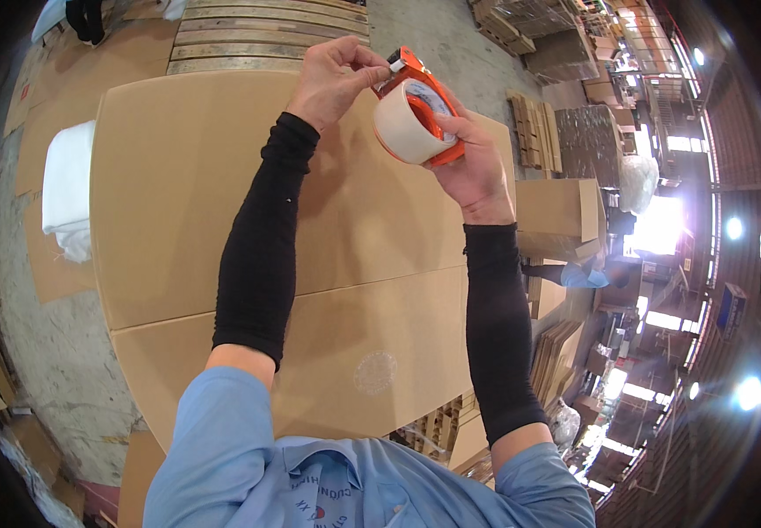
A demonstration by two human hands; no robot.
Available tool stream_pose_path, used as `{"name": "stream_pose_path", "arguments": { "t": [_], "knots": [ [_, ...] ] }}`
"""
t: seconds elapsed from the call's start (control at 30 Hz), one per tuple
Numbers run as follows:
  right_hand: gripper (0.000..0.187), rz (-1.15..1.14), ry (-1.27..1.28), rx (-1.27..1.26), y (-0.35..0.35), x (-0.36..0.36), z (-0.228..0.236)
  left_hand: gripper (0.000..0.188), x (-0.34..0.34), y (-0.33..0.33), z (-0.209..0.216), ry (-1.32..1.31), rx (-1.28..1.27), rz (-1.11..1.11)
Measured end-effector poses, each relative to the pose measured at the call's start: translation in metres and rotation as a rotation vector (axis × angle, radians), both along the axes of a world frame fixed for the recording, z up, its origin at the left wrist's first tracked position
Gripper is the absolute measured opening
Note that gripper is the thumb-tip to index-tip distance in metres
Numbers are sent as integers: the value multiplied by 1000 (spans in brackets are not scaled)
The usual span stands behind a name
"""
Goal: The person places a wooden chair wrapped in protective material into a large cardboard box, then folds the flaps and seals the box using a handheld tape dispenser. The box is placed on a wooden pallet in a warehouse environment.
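Note:
Above the far part of a large cardboard box (222,176), my right hand (471,163) is wrapped round an orange tape dispenser (411,69). A wide roll of pale tape (401,130) sits on the dispenser, facing me. My left hand (335,84) reaches over from the left, its thumb and fingertips pinched at the dispenser's head. Something whitish shows at those fingertips, probably the tape's end; I cannot tell for certain. The box's top flaps lie folded down, and a seam runs across between them.
A folded white cloth-like bundle (69,189) lies left of the box. Wooden slats of a pallet (266,35) stand beyond its far edge. An open carton (558,216) is on the right. Another person (585,275) in blue is farther right; someone's dark-clad legs (86,19) show at far left.

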State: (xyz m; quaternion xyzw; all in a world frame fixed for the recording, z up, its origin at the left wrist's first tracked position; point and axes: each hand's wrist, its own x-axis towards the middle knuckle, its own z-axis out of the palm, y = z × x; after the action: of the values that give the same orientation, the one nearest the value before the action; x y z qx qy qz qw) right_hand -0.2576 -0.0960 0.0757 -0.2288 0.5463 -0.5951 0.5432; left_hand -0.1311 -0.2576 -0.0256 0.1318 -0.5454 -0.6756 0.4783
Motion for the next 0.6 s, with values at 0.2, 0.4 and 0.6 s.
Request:
{"name": "stream_pose_path", "arguments": {
  "t": [0.2, 0.4, 0.6],
  "knots": [
    [59, -71, -1, -14, 3, 16, -4, 12, -7, -1, -5, -38, 105, 30],
    [50, -102, -117, -13, 0, -34, 5, 9, -8, 11, 14, 1, 26, -44],
    [52, -141, 87, -9, 3, 9, -6, 5, -12, 3, -5, 3, 114, 136]
  ]
}}
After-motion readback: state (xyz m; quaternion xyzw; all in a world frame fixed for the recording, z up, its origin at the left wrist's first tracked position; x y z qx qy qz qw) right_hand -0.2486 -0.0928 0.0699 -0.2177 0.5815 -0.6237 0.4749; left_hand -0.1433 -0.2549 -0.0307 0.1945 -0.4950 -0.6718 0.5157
